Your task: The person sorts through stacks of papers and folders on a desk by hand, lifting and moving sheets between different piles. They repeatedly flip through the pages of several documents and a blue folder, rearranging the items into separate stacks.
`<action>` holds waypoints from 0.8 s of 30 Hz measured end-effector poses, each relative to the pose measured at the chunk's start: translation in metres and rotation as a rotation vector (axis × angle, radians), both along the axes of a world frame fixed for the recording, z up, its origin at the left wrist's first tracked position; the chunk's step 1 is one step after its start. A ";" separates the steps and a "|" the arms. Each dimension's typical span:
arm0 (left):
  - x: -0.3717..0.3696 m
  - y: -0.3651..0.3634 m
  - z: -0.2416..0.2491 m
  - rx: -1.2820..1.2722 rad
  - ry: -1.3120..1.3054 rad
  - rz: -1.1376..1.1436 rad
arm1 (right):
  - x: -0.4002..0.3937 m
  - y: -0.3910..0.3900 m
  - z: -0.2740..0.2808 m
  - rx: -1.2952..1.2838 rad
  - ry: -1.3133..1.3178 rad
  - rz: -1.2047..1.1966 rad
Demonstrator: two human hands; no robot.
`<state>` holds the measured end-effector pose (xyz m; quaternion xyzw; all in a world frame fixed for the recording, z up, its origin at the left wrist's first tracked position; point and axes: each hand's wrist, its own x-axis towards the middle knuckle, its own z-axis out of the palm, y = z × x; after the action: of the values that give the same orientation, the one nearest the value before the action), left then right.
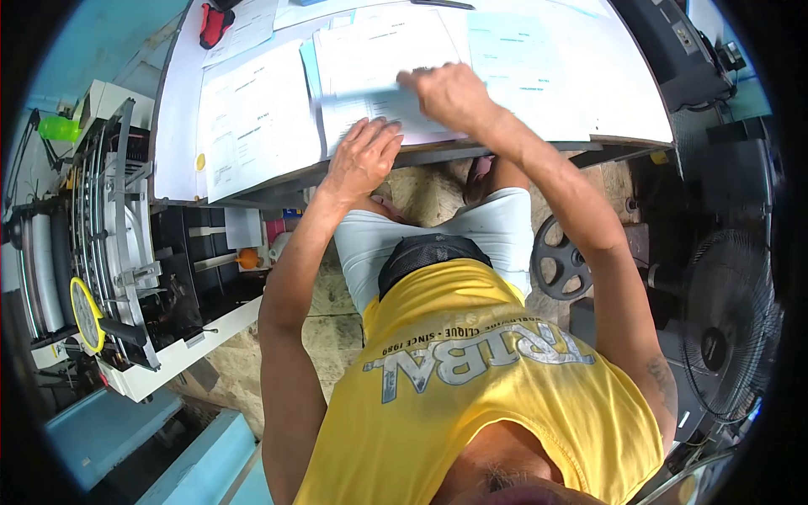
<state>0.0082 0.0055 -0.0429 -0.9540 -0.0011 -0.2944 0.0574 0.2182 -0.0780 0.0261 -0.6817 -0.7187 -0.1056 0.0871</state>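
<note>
My left hand (364,162) lies fairly flat at the near edge of a white printed sheet (383,50), its fingers stretched out and slightly apart. Above that sheet, my right hand (452,97) is closed at the end of a bluish flat strip (362,95). Motion blurs the strip, so its exact kind does not show. White printed pages (261,126) lie to the left of my hands, with a blue edge (310,67) showing between them and the middle sheet. Pale blue printed paper (518,50) lies to the right.
The white table (614,93) ends just in front of my lap. A red-and-black object (216,25) lies at its far left, a dark pen-like item (442,4) at the back. Machinery with metal rails (118,202) stands left; a black fan (724,328) stands right.
</note>
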 end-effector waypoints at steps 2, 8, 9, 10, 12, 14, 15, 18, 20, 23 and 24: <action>-0.006 -0.002 0.005 -0.059 0.002 0.061 | -0.013 -0.016 -0.019 -0.041 -0.007 0.091; -0.022 -0.003 0.021 -0.044 0.056 0.198 | -0.016 -0.038 -0.005 0.038 0.028 0.187; -0.020 -0.003 0.025 -0.015 0.063 0.202 | -0.015 -0.037 -0.005 0.041 0.025 0.187; -0.018 -0.003 0.030 0.042 -0.006 0.199 | -0.015 -0.035 -0.005 0.043 0.022 0.187; -0.010 -0.006 0.043 0.151 -0.150 0.183 | -0.012 -0.029 -0.012 0.040 -0.006 0.145; -0.003 -0.019 0.054 0.225 -0.292 0.128 | -0.004 -0.019 -0.002 0.052 -0.065 0.138; 0.001 -0.030 0.054 0.237 -0.355 0.094 | -0.001 -0.013 0.007 0.049 -0.134 0.150; 0.026 -0.064 0.047 0.216 -0.290 -0.061 | 0.012 0.000 0.039 0.186 -0.402 0.244; 0.055 -0.085 0.042 0.132 -0.095 -0.149 | 0.026 -0.002 0.062 0.219 -0.551 0.288; 0.102 -0.097 0.023 0.029 0.091 -0.058 | 0.062 -0.021 0.076 0.323 -0.582 0.375; 0.112 -0.097 0.017 0.025 0.112 -0.032 | 0.070 -0.036 0.075 0.179 -0.543 0.301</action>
<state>0.1204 -0.0911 -0.0261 -0.9680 0.0212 -0.2417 0.0648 0.2884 -0.1143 0.1009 -0.5041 -0.7964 -0.3324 -0.0334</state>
